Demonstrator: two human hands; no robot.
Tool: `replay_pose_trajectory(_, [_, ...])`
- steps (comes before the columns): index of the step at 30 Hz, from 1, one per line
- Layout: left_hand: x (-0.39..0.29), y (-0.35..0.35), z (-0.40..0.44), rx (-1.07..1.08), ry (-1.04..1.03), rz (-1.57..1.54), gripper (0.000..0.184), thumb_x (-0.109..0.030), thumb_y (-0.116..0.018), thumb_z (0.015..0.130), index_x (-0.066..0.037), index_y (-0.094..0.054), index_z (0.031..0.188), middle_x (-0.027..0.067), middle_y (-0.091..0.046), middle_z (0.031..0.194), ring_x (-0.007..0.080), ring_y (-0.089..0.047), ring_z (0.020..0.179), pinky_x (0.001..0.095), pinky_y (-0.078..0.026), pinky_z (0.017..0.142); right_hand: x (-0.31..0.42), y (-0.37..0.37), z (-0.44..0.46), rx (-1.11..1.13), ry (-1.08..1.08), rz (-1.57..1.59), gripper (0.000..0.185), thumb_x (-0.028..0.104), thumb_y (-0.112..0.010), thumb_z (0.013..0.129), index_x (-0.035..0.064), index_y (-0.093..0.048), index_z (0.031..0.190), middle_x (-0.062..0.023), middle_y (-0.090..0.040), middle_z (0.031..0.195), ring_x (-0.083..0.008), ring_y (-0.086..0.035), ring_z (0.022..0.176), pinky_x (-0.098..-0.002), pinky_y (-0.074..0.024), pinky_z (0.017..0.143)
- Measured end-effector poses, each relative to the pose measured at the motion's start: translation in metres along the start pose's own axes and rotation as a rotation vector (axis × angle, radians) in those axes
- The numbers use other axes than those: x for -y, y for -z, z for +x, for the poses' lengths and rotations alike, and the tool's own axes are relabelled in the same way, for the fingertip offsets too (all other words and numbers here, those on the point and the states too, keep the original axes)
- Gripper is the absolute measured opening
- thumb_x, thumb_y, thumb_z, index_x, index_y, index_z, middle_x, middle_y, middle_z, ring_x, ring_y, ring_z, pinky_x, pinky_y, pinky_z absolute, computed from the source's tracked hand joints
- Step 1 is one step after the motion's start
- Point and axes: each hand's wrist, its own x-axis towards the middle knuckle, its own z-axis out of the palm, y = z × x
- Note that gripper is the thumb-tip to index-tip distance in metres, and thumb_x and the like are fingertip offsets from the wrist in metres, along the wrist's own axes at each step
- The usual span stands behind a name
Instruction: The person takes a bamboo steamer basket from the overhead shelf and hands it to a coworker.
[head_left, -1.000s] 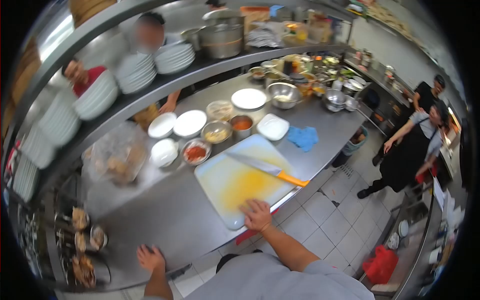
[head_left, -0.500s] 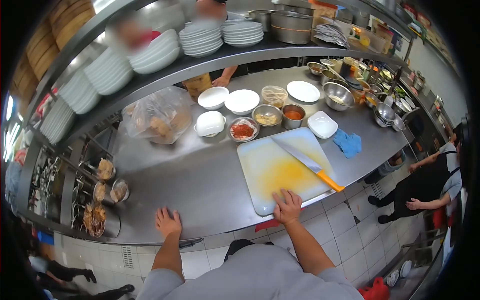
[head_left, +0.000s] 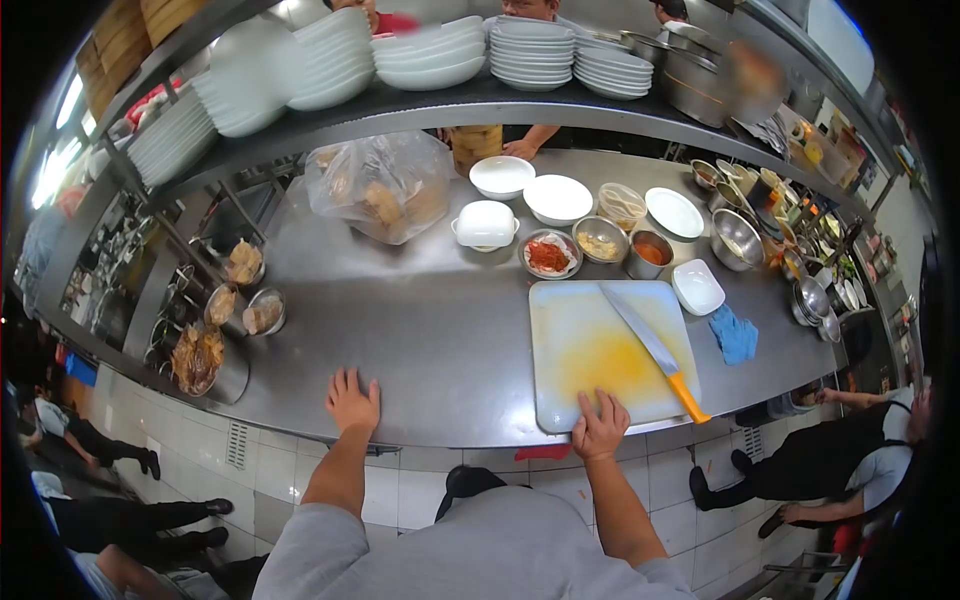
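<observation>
My left hand (head_left: pixel 353 402) rests on the steel counter (head_left: pixel 450 340) near its front edge, fingers spread and holding nothing. At the front edge of the white cutting board (head_left: pixel 560 330), my right hand (head_left: pixel 600 425) lies with its fingers apart and nothing in them. Yellow stains cover the board's middle. A large knife (head_left: pixel 650 345) with an orange handle lies across the board's right part, its handle past the corner. Behind the board are a bowl of red powder (head_left: pixel 549 255), a steel bowl of chopped food (head_left: pixel 600 240) and a pot of red sauce (head_left: pixel 651 253).
A blue cloth (head_left: pixel 734 335) and a square white dish (head_left: pixel 698 287) lie right of the board. A plastic bag of food (head_left: pixel 385 190) sits at the back left. Stacked plates (head_left: pixel 532 52) fill the overhead shelf. Co-workers stand at right, lower left and behind the shelf.
The view has turned and shifted left, so the board and bowls appear farther right. More of the lower left floor and people shows. Both hands remain on the counter and board edge.
</observation>
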Motion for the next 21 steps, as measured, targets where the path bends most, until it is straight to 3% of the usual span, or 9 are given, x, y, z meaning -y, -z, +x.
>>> replay_pose_trajectory(8, [-0.007, 0.011, 0.003, 0.019, 0.016, -0.020, 0.063, -0.053, -0.063, 0.103, -0.016, -0.058, 0.154, 0.0146, -0.046, 0.169, 0.0393, -0.036, 0.160, 0.0589, -0.025, 0.129, 0.002, 0.001, 0.000, 0.003, -0.013, -0.007, 0.049, 0.032, -0.058, 0.092, 0.0214, -0.082, 0.133, -0.0153, -0.068, 0.146, -0.0393, -0.059, 0.134, -0.0541, -0.0404, 0.115])
replay_pose_trajectory(14, [-0.009, 0.010, 0.002, 0.075, -0.012, 0.009, 0.068, -0.050, -0.065, 0.104, -0.014, -0.055, 0.161, 0.0177, -0.051, 0.167, 0.0381, -0.042, 0.158, 0.0558, -0.033, 0.129, -0.006, 0.004, -0.001, -0.094, -0.021, 0.091, 0.057, 0.022, -0.071, 0.077, 0.0266, -0.080, 0.134, -0.0122, -0.070, 0.140, -0.0362, -0.065, 0.126, -0.0565, -0.0515, 0.103])
replay_pose_trajectory(21, [-0.005, -0.010, 0.003, 0.096, -0.033, 0.166, 0.071, -0.067, -0.045, 0.112, -0.018, -0.051, 0.164, 0.0085, -0.045, 0.173, 0.0330, -0.041, 0.159, 0.0611, -0.038, 0.122, -0.010, 0.013, -0.010, -0.048, -0.073, 0.088, 0.055, 0.028, -0.072, 0.084, 0.0275, -0.077, 0.138, -0.0103, -0.067, 0.147, -0.0342, -0.062, 0.135, -0.0535, -0.0475, 0.110])
